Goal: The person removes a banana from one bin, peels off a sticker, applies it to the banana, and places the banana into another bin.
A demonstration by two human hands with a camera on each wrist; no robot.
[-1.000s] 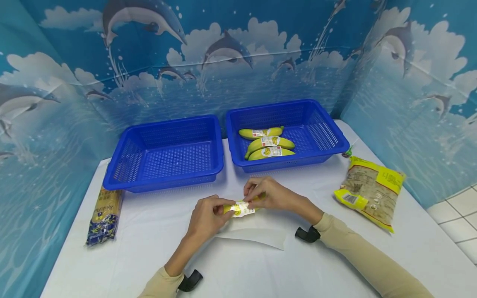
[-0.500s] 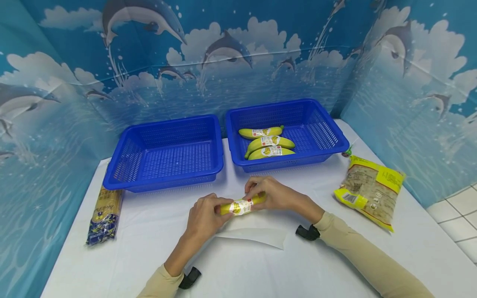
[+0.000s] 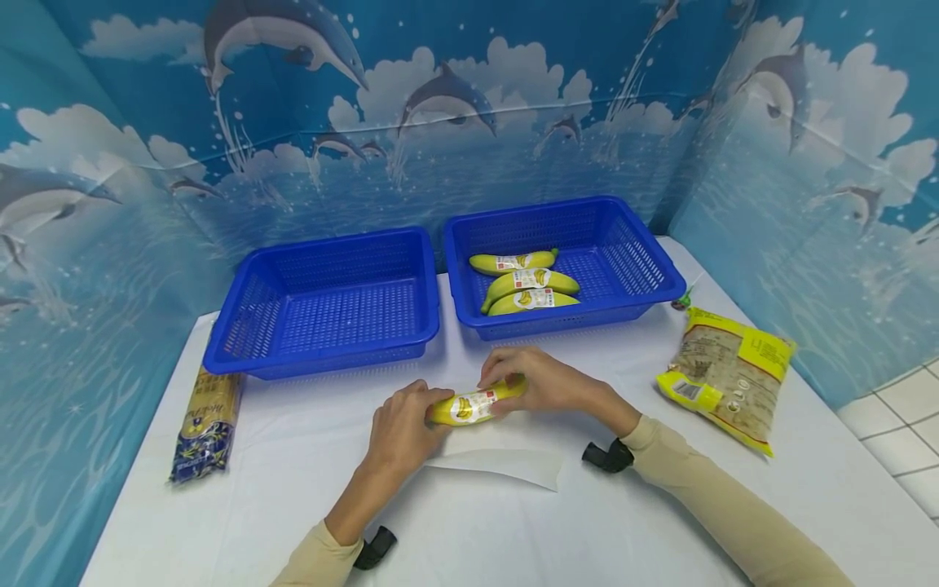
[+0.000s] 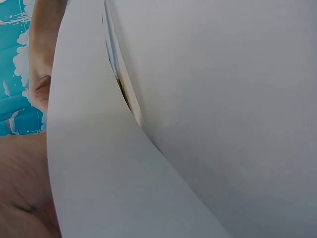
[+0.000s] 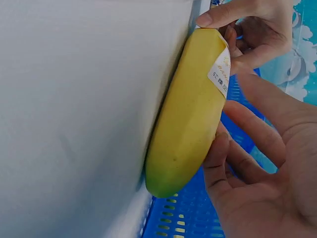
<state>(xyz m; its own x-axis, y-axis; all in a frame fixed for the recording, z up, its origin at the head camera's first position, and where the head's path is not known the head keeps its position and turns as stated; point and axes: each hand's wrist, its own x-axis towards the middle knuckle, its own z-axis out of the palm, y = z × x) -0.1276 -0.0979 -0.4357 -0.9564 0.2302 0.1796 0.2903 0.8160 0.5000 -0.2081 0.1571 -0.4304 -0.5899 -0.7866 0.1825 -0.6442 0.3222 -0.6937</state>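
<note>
A yellow banana (image 3: 469, 408) with a white printed label (image 3: 473, 405) round its middle lies across the table in front of me. My left hand (image 3: 403, 424) grips its left end. The right hand (image 3: 539, 379) holds the other end, thumb and fingertips against the peel beside the label. In the right wrist view the banana (image 5: 185, 119) shows a greenish tip, the right hand (image 5: 267, 163) along its side and the left hand (image 5: 257, 29) at its far end. A white paper strip (image 4: 94, 148) fills much of the left wrist view, hiding most of the left hand.
Two blue baskets stand behind: the left basket (image 3: 323, 359) and the right basket (image 3: 565, 318), which holds three labelled bananas (image 3: 531, 281). A brown-and-blue packet (image 3: 208, 424) lies left, a yellow-edged bag (image 3: 729, 379) right. The paper strip (image 3: 506, 466) lies nearest me.
The right fingers have moved off the label to the banana's right end, and the left thumb has drawn back from the label. More of the banana and its label now shows.
</note>
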